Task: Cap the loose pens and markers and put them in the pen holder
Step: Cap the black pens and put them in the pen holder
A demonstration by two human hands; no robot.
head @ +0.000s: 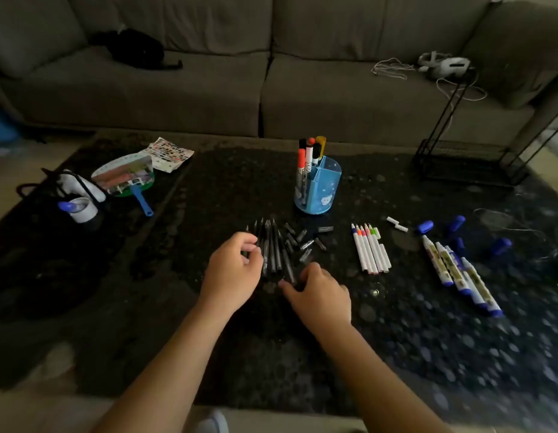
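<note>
Pens and markers lie loose on a big dark table (396, 339) in front of a gray couch (209, 89). The blue pen holder (319, 185) stands near the middle with a few capped markers in it. Just in front of it, black pens (273, 245) lie side by side with their caps (305, 242) scattered beside them. The left hand (232, 270) has its fingers curled at the pens; I cannot tell if it holds one. The right hand (319, 295) rests by them, fingers bent down.
</note>
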